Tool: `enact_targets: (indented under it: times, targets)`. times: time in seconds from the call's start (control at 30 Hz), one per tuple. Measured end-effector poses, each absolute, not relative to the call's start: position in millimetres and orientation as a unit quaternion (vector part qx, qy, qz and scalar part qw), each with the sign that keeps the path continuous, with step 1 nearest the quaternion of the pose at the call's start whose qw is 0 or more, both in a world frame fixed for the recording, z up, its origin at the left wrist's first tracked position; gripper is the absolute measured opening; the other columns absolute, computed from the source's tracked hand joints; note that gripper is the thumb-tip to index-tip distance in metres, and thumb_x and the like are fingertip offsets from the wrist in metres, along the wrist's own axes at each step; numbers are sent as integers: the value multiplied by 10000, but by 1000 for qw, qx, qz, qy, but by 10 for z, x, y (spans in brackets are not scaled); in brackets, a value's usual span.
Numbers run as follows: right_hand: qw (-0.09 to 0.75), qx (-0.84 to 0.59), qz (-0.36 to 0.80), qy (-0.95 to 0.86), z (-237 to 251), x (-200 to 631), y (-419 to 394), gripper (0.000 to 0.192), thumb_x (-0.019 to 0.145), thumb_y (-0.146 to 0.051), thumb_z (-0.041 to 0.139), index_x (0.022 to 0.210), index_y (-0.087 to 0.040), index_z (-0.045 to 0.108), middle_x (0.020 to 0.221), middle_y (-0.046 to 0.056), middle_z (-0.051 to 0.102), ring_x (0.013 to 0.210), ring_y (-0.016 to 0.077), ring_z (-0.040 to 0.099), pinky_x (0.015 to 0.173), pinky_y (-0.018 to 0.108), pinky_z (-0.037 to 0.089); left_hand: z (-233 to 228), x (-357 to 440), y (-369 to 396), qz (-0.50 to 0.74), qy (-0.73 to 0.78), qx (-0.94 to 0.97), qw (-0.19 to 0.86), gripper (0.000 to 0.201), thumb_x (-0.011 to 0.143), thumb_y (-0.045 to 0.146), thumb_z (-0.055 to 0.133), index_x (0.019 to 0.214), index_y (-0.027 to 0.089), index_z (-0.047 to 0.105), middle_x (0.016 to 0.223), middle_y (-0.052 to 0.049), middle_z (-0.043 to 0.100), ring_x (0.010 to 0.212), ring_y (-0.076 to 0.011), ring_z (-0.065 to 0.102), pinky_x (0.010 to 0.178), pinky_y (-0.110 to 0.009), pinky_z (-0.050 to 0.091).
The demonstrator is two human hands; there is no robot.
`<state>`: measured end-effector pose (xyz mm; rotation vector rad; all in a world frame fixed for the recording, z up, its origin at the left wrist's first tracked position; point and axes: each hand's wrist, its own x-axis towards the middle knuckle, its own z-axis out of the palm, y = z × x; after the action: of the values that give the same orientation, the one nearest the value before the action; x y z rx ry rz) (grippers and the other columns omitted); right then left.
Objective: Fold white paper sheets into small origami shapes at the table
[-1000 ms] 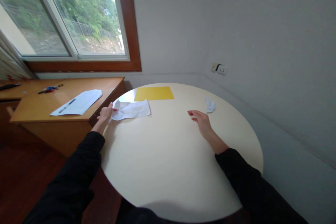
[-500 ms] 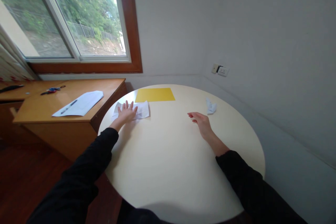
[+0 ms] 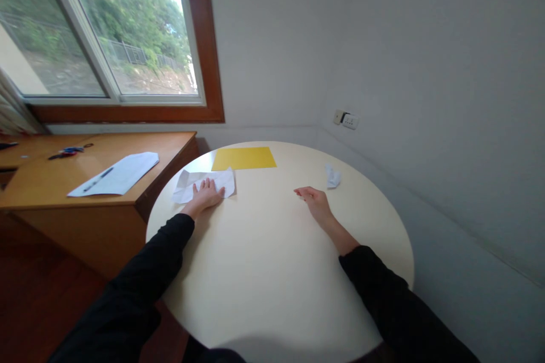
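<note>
My left hand (image 3: 207, 194) lies on a creased white sheet of paper (image 3: 184, 186) at the left of the round table, its fingers spread near the sheet's front right part. To the right, my right hand (image 3: 315, 204) rests low at the table with its fingers loosely curled together. I see nothing held in it. Just beyond that hand sits a small crumpled piece of white paper (image 3: 334, 177). A flat yellow sheet (image 3: 244, 158) lies at the far edge of the table, behind the creased paper.
The round white table (image 3: 264, 278) stands near the wall, which carries a socket (image 3: 350, 121). On the left, a wooden desk (image 3: 170, 167) bears white papers (image 3: 128, 173) with a pen (image 3: 99, 178) on them. Scissors-like items (image 3: 70, 151) lie farther back, below a window.
The whole view has shifted slightly. Across the creased paper, my left hand has slid a little rightward and closer to me. My right hand has hardly moved.
</note>
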<state>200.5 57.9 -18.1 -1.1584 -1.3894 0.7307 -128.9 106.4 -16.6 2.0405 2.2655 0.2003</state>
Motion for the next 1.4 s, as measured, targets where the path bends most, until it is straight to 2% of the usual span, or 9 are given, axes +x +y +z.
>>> enact_targets:
  times: [0.13,0.37,0.63,0.77,0.93,1.1,1.2,1.27,1.4]
  targets:
    - [558,-530,227,-597,-196,2154,657,268,731,-382,486,718,-181,663,807,69,677,791,198,580,715,335,434,-75,-1183,1142,116,735,667,-6,725,833,491,239,1371,7,220,1452,-224,123,1339,-347,123,1033,-571,102]
    - [539,-655,-45,-528,-171,2729,791,271,750,-235,431,869,-144,656,949,126,589,927,230,502,850,372,368,252,-706,1025,155,679,716,-41,683,835,459,303,1377,52,229,1465,-198,115,1351,-317,95,1056,-527,63]
    - [402,-749,-51,-524,-278,2906,827,329,652,-179,571,965,-233,655,1055,100,500,966,263,450,813,379,347,320,-304,725,199,612,766,-11,630,836,401,353,1366,77,249,1459,-206,137,1348,-316,113,1052,-527,97]
    - [388,-750,-60,-532,-312,2917,892,228,693,-193,562,872,-254,691,1073,93,491,993,269,427,819,387,333,261,-199,603,239,560,793,14,562,840,360,348,1328,85,313,1400,-209,309,1315,-301,245,1051,-521,133]
    - [421,-733,-72,-530,-328,2956,963,176,731,-213,538,788,-210,705,1004,100,526,937,238,453,805,372,355,201,-108,481,291,515,804,65,379,811,325,390,1106,143,545,1201,-156,541,1149,-281,478,1007,-446,301]
    - [514,-661,-29,-546,-277,2902,983,179,736,-184,517,776,-157,689,814,84,582,754,184,515,725,323,421,173,-19,432,355,495,778,153,259,784,295,432,914,154,605,962,-117,639,890,-240,604,850,-409,447]
    - [567,-576,-6,-588,-192,2677,938,158,745,-190,521,764,-163,675,736,62,609,675,171,529,687,317,443,204,44,400,385,504,717,288,230,774,308,487,876,137,602,855,-112,652,780,-224,629,794,-405,478]
    - [580,-504,-2,-640,-131,2437,862,157,763,-188,514,779,-183,670,736,50,630,673,166,543,697,319,451,249,74,356,415,493,640,419,316,784,353,511,992,123,568,837,-113,645,727,-203,639,742,-385,505]
    - [583,-405,2,-704,-45,1923,630,163,791,-168,513,831,-218,663,775,37,663,761,172,573,724,320,458,329,79,266,443,462,494,588,641,764,449,565,1302,193,327,884,-118,646,674,-183,655,702,-379,521]
